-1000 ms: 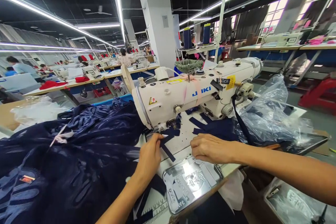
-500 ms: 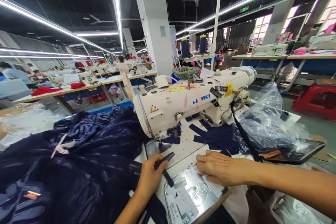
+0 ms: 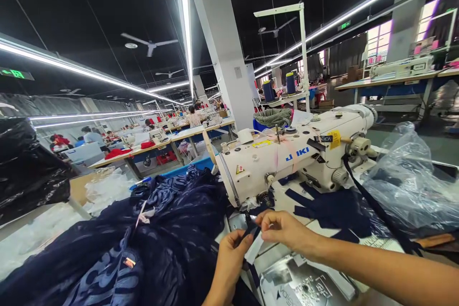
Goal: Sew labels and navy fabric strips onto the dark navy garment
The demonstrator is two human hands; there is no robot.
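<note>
My left hand (image 3: pixel 231 258) is closed in a pinch on a narrow navy fabric strip (image 3: pixel 255 275), whose tail hangs below the fingers. My right hand (image 3: pixel 287 232) meets it from the right, thumb and forefinger pinching a small white label (image 3: pixel 254 250). The label lies against the strip between the two hands; its upper end is hidden by the fingers. Just beyond them is the needle area of a white sewing machine (image 3: pixel 265 162). Under my right forearm lies a shiny metal tray (image 3: pixel 283 301) with several white labels on it.
A heap of sheer navy fabric (image 3: pixel 168 244) fills the left side. Navy fabric pieces (image 3: pixel 333 213) lie under the machine arm, beside a clear plastic bag (image 3: pixel 401 181). Thread cones (image 3: pixel 290 83) stand behind. A black plastic-covered bundle (image 3: pixel 32 172) is at far left.
My right hand has left the tray and come up to my left hand, with a white label in its fingers. The strip stays in my left hand. The view has swung left.
</note>
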